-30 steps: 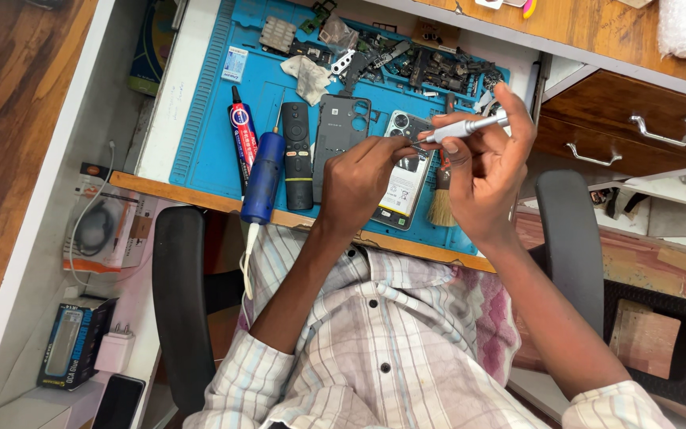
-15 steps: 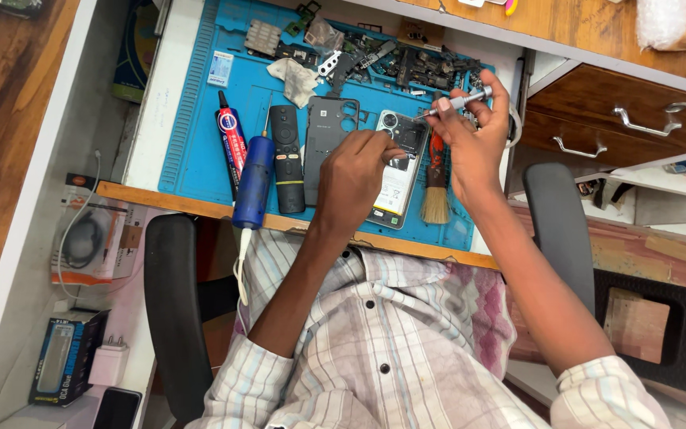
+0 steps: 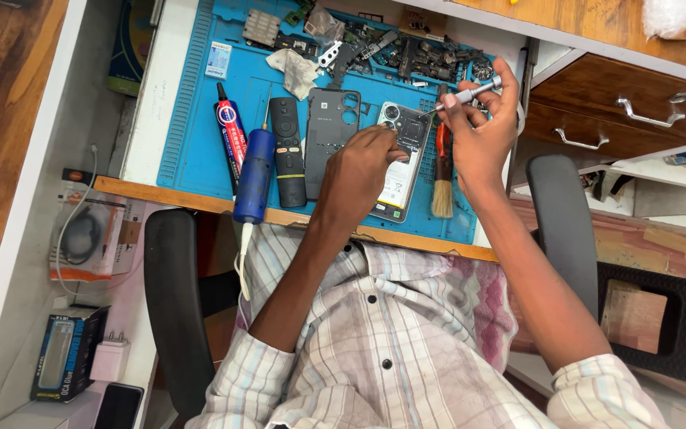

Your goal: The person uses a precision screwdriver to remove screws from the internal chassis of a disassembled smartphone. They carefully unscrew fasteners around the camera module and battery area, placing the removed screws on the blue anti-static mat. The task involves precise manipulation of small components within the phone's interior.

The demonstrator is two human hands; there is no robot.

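Silver screwdriver (image 3: 468,94) in right hand (image 3: 478,135), opened phone (image 3: 397,159)

One opened phone (image 3: 400,159), one back cover (image 3: 330,135), one remote (image 3: 287,151), one brush (image 3: 442,179), two drawer handles (image 3: 649,107).

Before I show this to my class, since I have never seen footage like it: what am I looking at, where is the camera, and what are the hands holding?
The single picture comes from a camera worn on a person's head, looking down at their own two bare hands; the scene appears turned around, so the checked shirt fills the bottom. On the desk lies a blue mat. On it are an opened phone, its dark back cover, a remote, a glue tube, a blue tool, a brush and a heap of small parts. The left hand rests on the phone. The right hand holds a small silver screwdriver, its tip towards the phone.
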